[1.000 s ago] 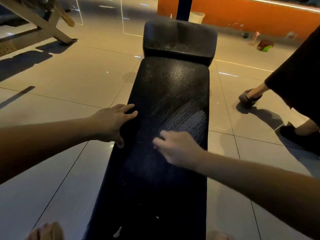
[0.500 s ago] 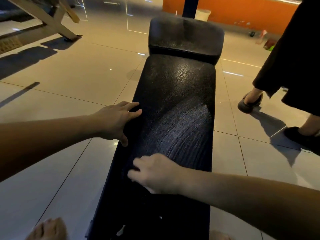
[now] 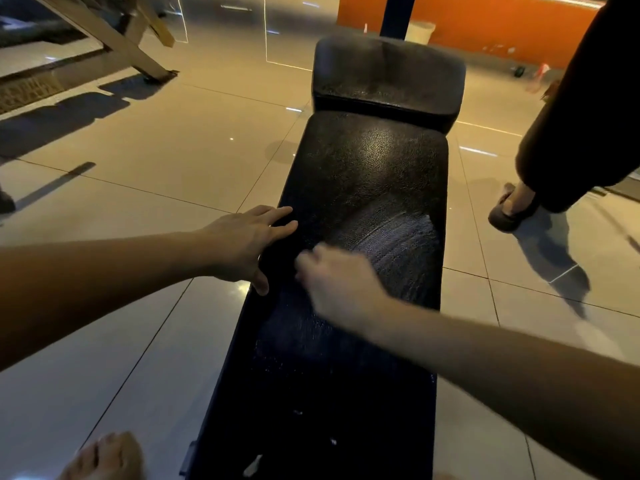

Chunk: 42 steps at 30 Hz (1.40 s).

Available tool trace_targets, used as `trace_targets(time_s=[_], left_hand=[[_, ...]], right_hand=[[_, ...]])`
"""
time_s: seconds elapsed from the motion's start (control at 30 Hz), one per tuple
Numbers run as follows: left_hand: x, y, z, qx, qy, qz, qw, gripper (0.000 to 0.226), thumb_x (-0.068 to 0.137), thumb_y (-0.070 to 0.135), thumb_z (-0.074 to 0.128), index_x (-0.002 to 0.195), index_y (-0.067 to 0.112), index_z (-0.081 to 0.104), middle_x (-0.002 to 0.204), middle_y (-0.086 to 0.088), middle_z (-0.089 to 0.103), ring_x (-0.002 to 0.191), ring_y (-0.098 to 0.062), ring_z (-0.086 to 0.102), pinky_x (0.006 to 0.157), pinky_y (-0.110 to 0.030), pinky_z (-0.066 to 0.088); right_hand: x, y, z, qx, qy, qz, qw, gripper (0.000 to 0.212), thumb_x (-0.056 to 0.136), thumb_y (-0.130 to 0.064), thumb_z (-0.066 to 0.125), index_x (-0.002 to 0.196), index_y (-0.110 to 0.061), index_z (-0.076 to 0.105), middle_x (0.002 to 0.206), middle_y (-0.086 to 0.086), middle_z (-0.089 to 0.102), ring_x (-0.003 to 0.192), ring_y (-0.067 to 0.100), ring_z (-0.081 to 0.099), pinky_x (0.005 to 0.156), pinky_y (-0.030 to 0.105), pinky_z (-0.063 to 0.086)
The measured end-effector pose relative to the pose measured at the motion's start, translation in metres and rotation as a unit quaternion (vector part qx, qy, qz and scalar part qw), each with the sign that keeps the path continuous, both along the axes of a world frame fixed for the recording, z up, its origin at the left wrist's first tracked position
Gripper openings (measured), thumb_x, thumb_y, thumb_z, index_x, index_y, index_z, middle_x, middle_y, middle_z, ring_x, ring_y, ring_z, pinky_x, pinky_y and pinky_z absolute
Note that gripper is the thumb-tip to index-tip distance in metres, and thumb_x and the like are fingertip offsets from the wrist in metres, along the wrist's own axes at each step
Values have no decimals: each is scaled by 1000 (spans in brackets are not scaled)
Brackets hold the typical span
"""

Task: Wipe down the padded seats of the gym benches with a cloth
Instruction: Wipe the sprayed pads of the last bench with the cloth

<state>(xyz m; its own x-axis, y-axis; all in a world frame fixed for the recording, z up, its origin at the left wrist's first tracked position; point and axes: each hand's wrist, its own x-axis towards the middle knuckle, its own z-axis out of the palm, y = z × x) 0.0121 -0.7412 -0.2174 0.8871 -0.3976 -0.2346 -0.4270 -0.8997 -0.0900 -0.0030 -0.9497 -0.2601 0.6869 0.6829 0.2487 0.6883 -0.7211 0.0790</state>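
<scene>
Okay, nearest to the camera on my feed is a bare foot (image 3: 104, 457) on the tiled floor (image 3: 138, 150), just left of the near end of the long seat pad (image 3: 374, 174). This black pad runs away from me up the middle of the view, and a few white specks (image 3: 298, 412) lie on its near end.

Further along, the right hand (image 3: 343, 292) lies on top of the pad, knuckles up. It is smeared by motion blur, so I cannot tell whether its fingers are curled or whether a cloth sits under them. Just to its left, the left hand (image 3: 242, 244) rests on the pad's left edge, open, with straight fingers on the top surface and the thumb hanging down over the side. Pale wet streaks (image 3: 398, 244) arc across the pad just beyond the right hand.

Past the long pad's far end stands a shorter pad (image 3: 388, 77), tilted up. At the right, a second person (image 3: 588, 116) in dark clothing stands on the floor, one foot in a slipper (image 3: 507, 211). Far left is a wooden frame (image 3: 114, 36); at the back, a white bin (image 3: 420, 31) stands before an orange wall (image 3: 485, 19).
</scene>
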Motion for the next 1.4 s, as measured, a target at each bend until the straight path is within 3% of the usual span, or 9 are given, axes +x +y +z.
trace_targets(time_s=[0.13, 0.27, 0.4, 0.57, 0.7, 0.83, 1.0, 1.27, 1.4], left_hand=[[1, 1, -2, 3, 0, -8, 1000, 129, 70, 70, 77, 162, 26, -3, 169, 5, -13, 154, -18, 1, 117, -41, 35], [1, 1, -3, -1, 3, -7, 1000, 130, 70, 68, 78, 162, 24, -2, 169, 4, -13, 154, -18, 0, 117, -40, 34], [2, -1, -2, 5, 2, -6, 1000, 130, 70, 67, 79, 162, 24, -2, 169, 3, -13, 154, -19, 1, 117, -39, 33], [0, -2, 1, 12, 3, 0, 1000, 129, 70, 67, 79, 162, 25, -2, 169, 5, -14, 154, -18, 0, 115, -39, 36], [-2, -6, 3, 18, 6, 4, 1000, 129, 70, 66, 79, 162, 24, -1, 169, 4, -14, 154, -18, 0, 113, -38, 36], [-2, -7, 4, 24, 11, 12, 1000, 129, 71, 64, 80, 162, 24, -2, 169, 4, -14, 155, -19, -1, 112, -38, 38], [-2, -10, 5, 27, 12, 18, 999, 130, 70, 64, 81, 162, 24, -2, 169, 4, -14, 155, -19, -1, 113, -38, 37], [-3, -11, 5, 33, 8, 18, 999, 131, 69, 66, 80, 162, 25, -2, 169, 4, -14, 155, -19, 1, 112, -37, 38], [-2, -11, 6, 31, 13, 21, 999, 130, 70, 65, 80, 163, 24, -1, 169, 5, -13, 155, -20, 1, 112, -38, 37]], right_hand=[[-56, -5, -12, -63, 64, 177, 980, 29, 74, -24, 76, 98, -19, 61, 83, 5, 58, 66, 25, 61, 48, 31, 44], [45, -44, 17, 15, -95, -12, 995, 10, 93, -27, 64, 95, -18, 59, 83, 7, 60, 67, 32, 65, 50, 36, 50], [93, -70, 40, 64, -121, -165, 977, 19, 105, -32, 47, 102, -15, 56, 87, 6, 59, 71, 30, 63, 55, 34, 44], [-18, -22, -9, 36, 0, 32, 999, 24, 84, -22, 71, 97, -19, 51, 82, 6, 56, 65, 28, 61, 50, 33, 45], [-69, -36, -22, -67, 72, 218, 971, 33, 79, -23, 74, 103, -20, 52, 87, 6, 54, 68, 25, 57, 50, 32, 43], [18, -86, 3, 3, -62, 40, 997, 10, 91, -22, 67, 99, -18, 62, 84, 7, 60, 65, 29, 63, 47, 33, 46], [70, -123, 28, 44, -129, -163, 977, 13, 102, -25, 54, 103, -12, 57, 86, 10, 57, 66, 34, 61, 51, 32, 37], [-64, -87, -23, -37, 52, 175, 982, 30, 83, -17, 71, 103, -18, 49, 84, 6, 53, 65, 20, 51, 49, 29, 38], [5, -109, -2, 18, -40, 69, 997, 8, 92, -21, 62, 98, -18, 57, 81, 7, 59, 61, 28, 60, 47, 32, 45]])
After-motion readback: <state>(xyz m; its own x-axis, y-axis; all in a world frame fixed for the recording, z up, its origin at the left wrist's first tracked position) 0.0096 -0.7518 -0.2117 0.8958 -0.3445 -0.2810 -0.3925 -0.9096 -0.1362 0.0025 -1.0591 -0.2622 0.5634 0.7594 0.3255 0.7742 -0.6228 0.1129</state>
